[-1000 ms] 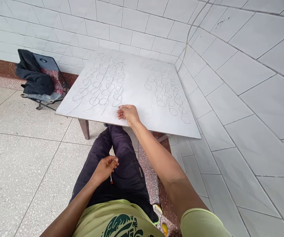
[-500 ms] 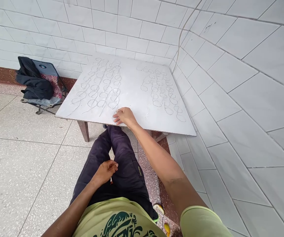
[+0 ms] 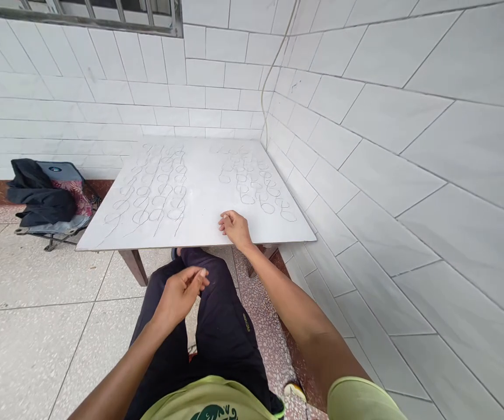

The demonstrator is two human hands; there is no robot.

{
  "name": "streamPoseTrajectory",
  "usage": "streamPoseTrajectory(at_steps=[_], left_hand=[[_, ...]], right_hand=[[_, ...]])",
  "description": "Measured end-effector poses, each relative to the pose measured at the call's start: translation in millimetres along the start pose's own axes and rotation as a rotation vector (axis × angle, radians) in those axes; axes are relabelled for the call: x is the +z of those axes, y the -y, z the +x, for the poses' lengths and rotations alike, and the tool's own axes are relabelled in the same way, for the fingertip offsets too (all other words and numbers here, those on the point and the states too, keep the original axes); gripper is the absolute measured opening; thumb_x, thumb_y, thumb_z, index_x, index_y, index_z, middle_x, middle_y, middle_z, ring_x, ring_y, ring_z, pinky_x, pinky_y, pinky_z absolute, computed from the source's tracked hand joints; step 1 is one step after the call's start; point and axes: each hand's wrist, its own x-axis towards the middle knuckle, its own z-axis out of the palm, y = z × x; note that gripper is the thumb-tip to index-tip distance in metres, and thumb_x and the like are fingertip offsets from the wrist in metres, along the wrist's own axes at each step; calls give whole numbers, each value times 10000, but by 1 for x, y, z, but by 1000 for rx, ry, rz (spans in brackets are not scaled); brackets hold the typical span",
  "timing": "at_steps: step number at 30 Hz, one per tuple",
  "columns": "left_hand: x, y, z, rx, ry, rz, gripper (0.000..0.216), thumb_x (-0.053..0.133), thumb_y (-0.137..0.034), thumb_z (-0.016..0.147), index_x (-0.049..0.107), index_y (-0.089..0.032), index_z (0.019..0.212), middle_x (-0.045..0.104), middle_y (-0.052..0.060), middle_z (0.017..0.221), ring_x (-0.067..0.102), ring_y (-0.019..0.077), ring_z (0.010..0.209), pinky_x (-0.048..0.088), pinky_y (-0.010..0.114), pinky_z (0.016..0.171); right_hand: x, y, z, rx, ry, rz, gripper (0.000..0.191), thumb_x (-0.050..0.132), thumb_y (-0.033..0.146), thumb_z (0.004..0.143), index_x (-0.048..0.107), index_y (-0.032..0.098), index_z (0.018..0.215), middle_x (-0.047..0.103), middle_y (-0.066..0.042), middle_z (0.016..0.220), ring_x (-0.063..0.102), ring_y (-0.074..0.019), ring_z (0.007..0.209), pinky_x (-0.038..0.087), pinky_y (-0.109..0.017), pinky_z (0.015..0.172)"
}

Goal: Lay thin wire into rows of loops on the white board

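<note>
My right hand (image 3: 235, 229) is over the near part of a white board (image 3: 202, 204), between two groups of thin dark looped wires or threads. Its fingers are curled in towards the thumb, and whatever they may hold is too small to make out. On the left, the looped strands (image 3: 158, 201) lie in rows with straight tails towards the near edge. The right group of loops (image 3: 256, 195) is closer to the wall. My left hand (image 3: 182, 294) is above my lap, thumb and fingers drawn together; I cannot make out anything between them.
The board rests on a table with wooden legs (image 3: 133, 267), against the tiled wall (image 3: 217, 73) in the corner. A folding chair (image 3: 74, 175) with dark clothing (image 3: 44, 198) on it stands to the left. A cable (image 3: 264, 93) runs down the corner.
My right hand has left the near end of the left group of loops and moved right across the board. My left hand has risen a little. The view has tilted up, showing a barred window.
</note>
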Motion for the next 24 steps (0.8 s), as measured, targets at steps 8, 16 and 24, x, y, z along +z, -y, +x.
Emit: streamPoseTrajectory(at_steps=[8,16,24], left_hand=[[22,-89,162,263,-145,-312,443,591,-576,939,726,-154,933,708,80,803,615,162,653,504,296,577],[62,-64,316,145,-340,-259,420,431,-478,1007,648,-154,850,663,72,739,548,133,585,419,287,572],[77,-25,366,149,-340,-18,366,477,-393,974,496,-213,656,570,23,631,470,162,609,331,305,625]], right_hand=[[-20,-8,11,55,-126,187,210,511,347,885,621,173,926,638,23,662,552,-96,451,419,-195,399],[-26,-4,-1,-1,-257,191,291,504,455,965,630,194,991,645,-12,740,574,-128,551,439,-233,445],[-56,59,147,-510,-57,-507,173,490,294,1008,645,215,1006,696,-60,963,639,-189,847,494,-317,757]])
